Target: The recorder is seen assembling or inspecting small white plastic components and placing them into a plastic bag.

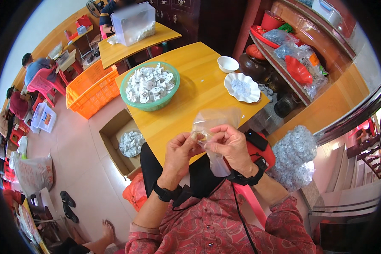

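Note:
My left hand (183,151) and my right hand (227,147) meet over the table's near edge, fingers pinched on a thin clear plastic bag (213,117). The bag spreads above my fingers, and a part of it hangs below my right hand. Whether it holds anything small I cannot tell. Ahead on the yellow wooden table (194,55) stands a green basin (177,80), heaped with small white plastic parts (150,84). At the table's right side are a white bowl (227,63) and a wavy-rimmed white dish (252,96) with small clear pieces in it.
Left of the table are an orange crate (93,91) and a cardboard box (110,137) holding a bag of clear parts. On my right are a phone (256,139), bulging bags of clear pieces (294,156) and a loaded shelf (279,63). Other people sit farther left.

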Available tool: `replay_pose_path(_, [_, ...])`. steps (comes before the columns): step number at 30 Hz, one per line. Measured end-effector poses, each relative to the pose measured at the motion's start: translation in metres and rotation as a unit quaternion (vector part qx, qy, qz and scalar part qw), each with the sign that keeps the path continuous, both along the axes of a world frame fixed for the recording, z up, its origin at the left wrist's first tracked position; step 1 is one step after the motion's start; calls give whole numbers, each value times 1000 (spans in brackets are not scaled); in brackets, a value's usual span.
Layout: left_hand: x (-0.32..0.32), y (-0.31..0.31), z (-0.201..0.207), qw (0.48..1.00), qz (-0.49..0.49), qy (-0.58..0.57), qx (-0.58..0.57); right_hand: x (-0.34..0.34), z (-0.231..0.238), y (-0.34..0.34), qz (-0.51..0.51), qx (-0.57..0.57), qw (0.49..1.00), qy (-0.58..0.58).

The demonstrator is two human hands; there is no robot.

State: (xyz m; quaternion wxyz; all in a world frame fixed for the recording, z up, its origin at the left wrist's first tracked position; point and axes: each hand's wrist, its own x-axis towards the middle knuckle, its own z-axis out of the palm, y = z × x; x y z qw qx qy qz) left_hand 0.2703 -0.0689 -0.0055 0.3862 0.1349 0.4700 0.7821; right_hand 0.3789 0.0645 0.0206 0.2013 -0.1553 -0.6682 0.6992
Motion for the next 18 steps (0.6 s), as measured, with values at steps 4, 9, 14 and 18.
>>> replay_pose_path(4, [-18,-8,-5,987,5,-137,83,2,-11,12,-56,-163,984,42])
replay_pose_path(9, [-52,-24,-24,957,80,-242,141,23,-29,38,-164,-111,974,108])
replay_pose_path(14, [-84,-46,-28,918,48,-313,237,48,-44,66,-254,-13,964,73])
replay_pose_path(18, [-72,-42,7,990,121,-53,39,68,-49,97,-168,218,951,-140])
